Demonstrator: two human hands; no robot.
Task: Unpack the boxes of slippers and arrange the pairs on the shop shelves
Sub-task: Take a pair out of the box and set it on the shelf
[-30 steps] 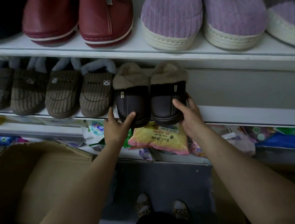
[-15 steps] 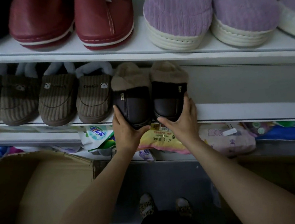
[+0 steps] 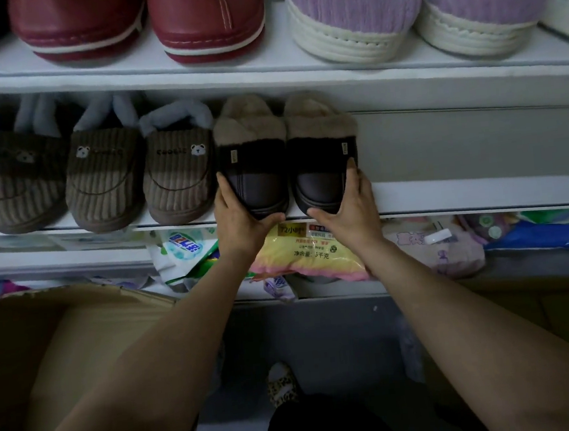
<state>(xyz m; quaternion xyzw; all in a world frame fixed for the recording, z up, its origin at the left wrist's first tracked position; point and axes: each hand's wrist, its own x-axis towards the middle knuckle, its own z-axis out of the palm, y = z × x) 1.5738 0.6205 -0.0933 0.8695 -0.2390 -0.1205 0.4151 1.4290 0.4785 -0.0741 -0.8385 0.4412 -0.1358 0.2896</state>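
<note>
The pair of dark brown slippers [image 3: 288, 177] stands on the middle shelf [image 3: 463, 192], toes toward the front edge, just beside the row of striped bear slippers [image 3: 178, 176]. The left hand [image 3: 239, 222] holds the outer side and the toe of the left slipper, and the right hand [image 3: 348, 209] does the same on the right slipper; the fingers lie along the sides and the thumbs press the toes, so the two shoes are kept together. These slippers look light, with a smooth upper that may be a little slippery and a soft fur collar that gives way when pressed. The sole seems to be the firm part, so I think the best hold is low on the sides, near the sole. The cardboard box [image 3: 46, 339] stands open below on the left.
</note>
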